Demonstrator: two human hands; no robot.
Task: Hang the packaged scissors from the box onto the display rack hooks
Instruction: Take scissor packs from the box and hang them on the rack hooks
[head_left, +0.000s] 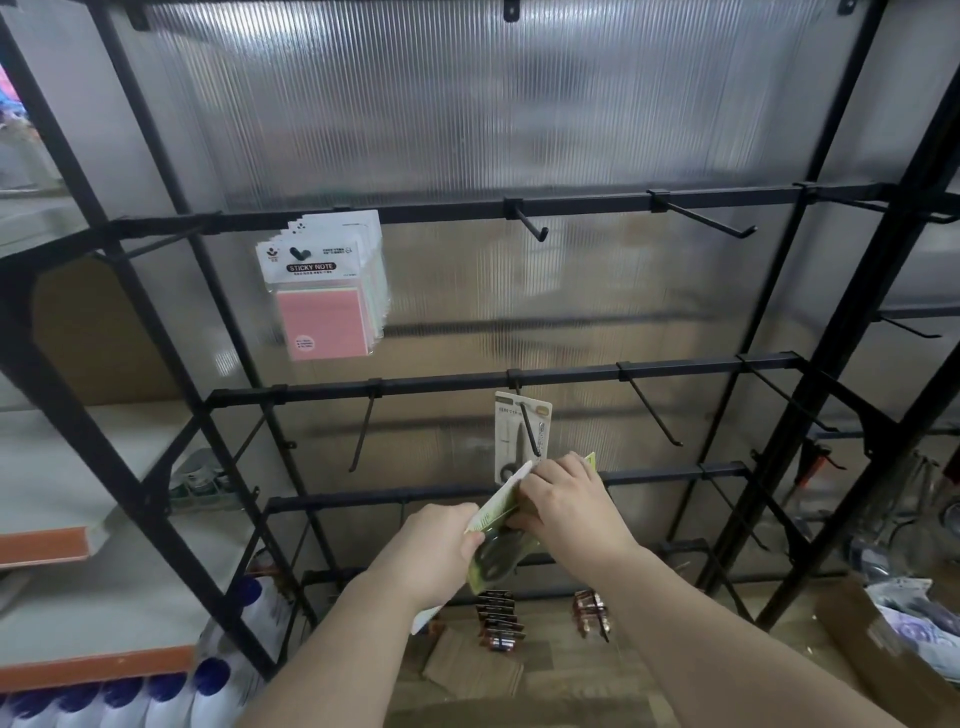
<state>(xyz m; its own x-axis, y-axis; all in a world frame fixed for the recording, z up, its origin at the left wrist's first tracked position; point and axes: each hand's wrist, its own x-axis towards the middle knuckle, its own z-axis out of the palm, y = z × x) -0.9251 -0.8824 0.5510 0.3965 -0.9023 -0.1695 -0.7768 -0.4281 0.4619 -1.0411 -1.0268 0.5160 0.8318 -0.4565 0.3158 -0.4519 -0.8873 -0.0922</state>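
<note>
One packaged pair of scissors (511, 435) hangs on a black hook (531, 430) of the middle rail of the display rack (447, 382). Just below that hook's tip, both hands hold a green-backed scissors package (500, 540), tilted. My left hand (441, 545) grips its lower left edge. My right hand (566, 506) pinches its upper part near the hook's end. The cardboard box (878, 639) with more packages stands at the lower right.
Sticky note packs (324, 291) hang on the upper rail at left. Bare hooks (654, 410) jut out along the rails. Small packaged items (501, 618) hang low on the rack. White bottles with blue caps (171, 691) stand at the lower left beside shelves (47, 540).
</note>
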